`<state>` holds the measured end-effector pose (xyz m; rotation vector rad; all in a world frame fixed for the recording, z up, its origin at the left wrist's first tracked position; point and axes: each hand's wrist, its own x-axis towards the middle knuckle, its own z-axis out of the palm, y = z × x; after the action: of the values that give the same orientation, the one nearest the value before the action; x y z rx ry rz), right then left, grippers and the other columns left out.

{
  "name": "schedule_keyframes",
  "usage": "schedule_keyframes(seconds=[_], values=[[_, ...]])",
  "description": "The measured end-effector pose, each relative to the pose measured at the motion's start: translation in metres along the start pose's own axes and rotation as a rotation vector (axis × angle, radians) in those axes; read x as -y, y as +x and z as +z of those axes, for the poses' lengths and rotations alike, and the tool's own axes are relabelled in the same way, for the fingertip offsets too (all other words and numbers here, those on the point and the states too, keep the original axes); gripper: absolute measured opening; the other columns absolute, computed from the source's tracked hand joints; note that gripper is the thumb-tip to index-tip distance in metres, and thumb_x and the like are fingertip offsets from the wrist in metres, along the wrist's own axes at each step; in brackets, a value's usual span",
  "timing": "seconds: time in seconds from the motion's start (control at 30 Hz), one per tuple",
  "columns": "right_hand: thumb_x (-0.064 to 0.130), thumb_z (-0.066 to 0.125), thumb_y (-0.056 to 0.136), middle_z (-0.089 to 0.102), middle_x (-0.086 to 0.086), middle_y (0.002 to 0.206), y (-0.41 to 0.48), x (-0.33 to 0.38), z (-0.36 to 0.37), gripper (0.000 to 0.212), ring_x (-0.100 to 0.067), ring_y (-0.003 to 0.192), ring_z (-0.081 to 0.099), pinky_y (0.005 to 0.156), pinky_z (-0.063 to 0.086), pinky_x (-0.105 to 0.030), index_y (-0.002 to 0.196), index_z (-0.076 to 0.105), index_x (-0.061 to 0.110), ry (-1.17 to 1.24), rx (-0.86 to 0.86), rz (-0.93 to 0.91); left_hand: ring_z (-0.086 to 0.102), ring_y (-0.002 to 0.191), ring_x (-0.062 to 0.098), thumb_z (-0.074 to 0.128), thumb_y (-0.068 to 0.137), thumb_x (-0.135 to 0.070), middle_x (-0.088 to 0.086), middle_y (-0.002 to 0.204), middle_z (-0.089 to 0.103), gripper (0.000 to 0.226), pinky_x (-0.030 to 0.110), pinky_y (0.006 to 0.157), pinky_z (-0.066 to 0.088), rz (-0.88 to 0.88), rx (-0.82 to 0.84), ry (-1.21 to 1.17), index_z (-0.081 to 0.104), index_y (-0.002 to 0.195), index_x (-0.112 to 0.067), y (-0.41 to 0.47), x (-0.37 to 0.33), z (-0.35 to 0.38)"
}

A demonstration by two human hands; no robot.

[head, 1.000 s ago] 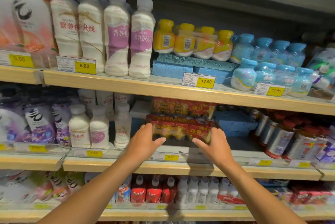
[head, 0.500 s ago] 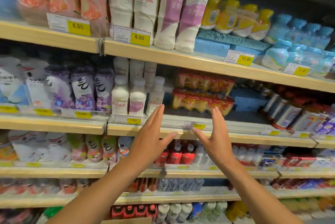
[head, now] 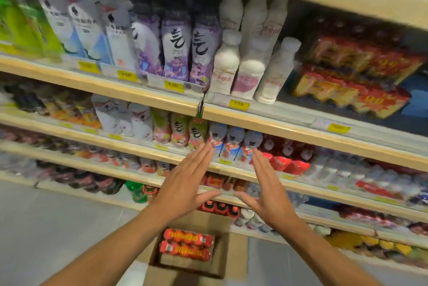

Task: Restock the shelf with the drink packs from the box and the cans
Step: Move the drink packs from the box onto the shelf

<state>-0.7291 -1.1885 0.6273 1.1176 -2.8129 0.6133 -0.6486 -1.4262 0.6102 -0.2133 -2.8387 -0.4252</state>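
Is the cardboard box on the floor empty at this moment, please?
No, two red drink packs lie inside the cardboard box, below the open left hand and right hand.

Grey floor (head: 58, 227) lower left; light-wood shelf edges (head: 301, 134) carrying yellow price tags (head: 239, 104).

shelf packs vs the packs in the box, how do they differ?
Shelf packs sit on the shelf at upper right; box packs lie in the cardboard box on the floor. Shelf packs sit one above the other; box packs lie side by side. Both have red and yellow wrap.
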Motion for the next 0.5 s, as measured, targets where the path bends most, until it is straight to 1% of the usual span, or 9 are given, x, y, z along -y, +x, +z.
schedule_keyframes(seconds=[0.07,0.17,0.23,0.3,0.33,0.37,0.4,0.43,0.5], values=[[0.073,0.051,0.084,-0.003,0.010,0.167,-0.004,-0.008,0.035,0.103,-0.004,0.153,-0.004,0.123,0.012,-0.028,0.160,0.004,0.021,0.023,0.110,-0.014,-0.008,0.152,0.012,0.042,0.086,-0.079,-0.002,0.166,-0.008,0.106,0.034,0.124,0.012,-0.050,0.078,0.011,-0.001,0.158,-0.014,-0.024,0.018,0.029],[0.079,0.047,0.081,-0.005,0.010,0.166,-0.018,-0.022,0.083,0.107,-0.006,0.153,-0.004,0.123,0.012,-0.030,0.160,0.002,0.023,0.067,0.274,0.008,-0.013,0.151,0.010,0.034,0.082,-0.085,-0.004,0.165,-0.013,0.110,0.035,0.125,0.010,-0.117,0.217,0.034,-0.005,0.158,-0.017,-0.059,0.043,0.076],[0.079,0.047,0.083,-0.001,0.005,0.167,-0.033,-0.037,0.121,0.107,-0.011,0.154,0.000,0.124,0.014,-0.032,0.160,0.005,0.019,0.062,0.365,0.002,-0.012,0.151,0.012,0.032,0.080,-0.088,-0.003,0.164,-0.013,0.112,0.035,0.124,0.009,-0.145,0.314,0.022,-0.006,0.158,-0.018,-0.082,0.059,0.112],[0.076,0.049,0.087,0.005,-0.002,0.166,-0.049,-0.055,0.164,0.103,-0.018,0.154,0.007,0.123,0.021,-0.038,0.159,0.012,0.012,0.058,0.447,-0.018,-0.010,0.152,0.013,0.033,0.079,-0.088,-0.004,0.163,-0.014,0.111,0.034,0.124,0.008,-0.180,0.406,0.021,-0.006,0.158,-0.019,-0.105,0.075,0.153],[0.073,0.050,0.088,0.004,-0.002,0.165,-0.058,-0.062,0.185,0.102,-0.019,0.153,0.009,0.123,0.023,-0.040,0.159,0.013,0.011,0.049,0.486,-0.011,-0.008,0.152,0.014,0.033,0.080,-0.087,-0.003,0.163,-0.012,0.110,0.034,0.124,0.007,-0.202,0.463,0.017,-0.005,0.158,-0.019,-0.118,0.081,0.173],[0.072,0.052,0.087,0.000,0.001,0.164,-0.064,-0.070,0.203,0.102,-0.018,0.153,0.008,0.124,0.020,-0.039,0.159,0.010,0.013,0.049,0.522,0.016,-0.003,0.152,0.014,0.032,0.081,-0.086,-0.002,0.164,-0.008,0.107,0.034,0.123,0.007,-0.228,0.487,0.008,-0.002,0.158,-0.019,-0.128,0.088,0.193],[0.072,0.052,0.086,-0.004,0.003,0.163,-0.071,-0.078,0.226,0.104,-0.016,0.153,0.006,0.125,0.013,-0.035,0.159,0.006,0.016,0.075,0.585,0.069,0.003,0.152,0.016,0.031,0.083,-0.084,-0.001,0.164,-0.001,0.104,0.034,0.122,0.008,-0.253,0.523,-0.004,0.003,0.159,-0.019,-0.141,0.094,0.217],[0.074,0.050,0.084,-0.005,0.005,0.164,-0.077,-0.084,0.248,0.104,-0.015,0.153,0.005,0.123,0.006,-0.029,0.159,0.003,0.019,0.099,0.643,0.117,0.011,0.152,0.017,0.033,0.084,-0.082,0.000,0.164,0.008,0.100,0.035,0.122,0.013,-0.267,0.554,-0.020,0.010,0.158,-0.019,-0.151,0.099,0.238],[0.077,0.035,0.083,-0.005,0.005,0.165,-0.088,-0.096,0.285,0.102,-0.016,0.153,0.003,0.117,0.000,-0.021,0.159,0.000,0.019,0.108,0.709,0.163,0.037,0.144,0.021,0.044,0.086,-0.073,0.003,0.158,0.033,0.090,0.036,0.114,0.033,-0.292,0.583,-0.062,0.029,0.155,-0.017,-0.171,0.105,0.269]])
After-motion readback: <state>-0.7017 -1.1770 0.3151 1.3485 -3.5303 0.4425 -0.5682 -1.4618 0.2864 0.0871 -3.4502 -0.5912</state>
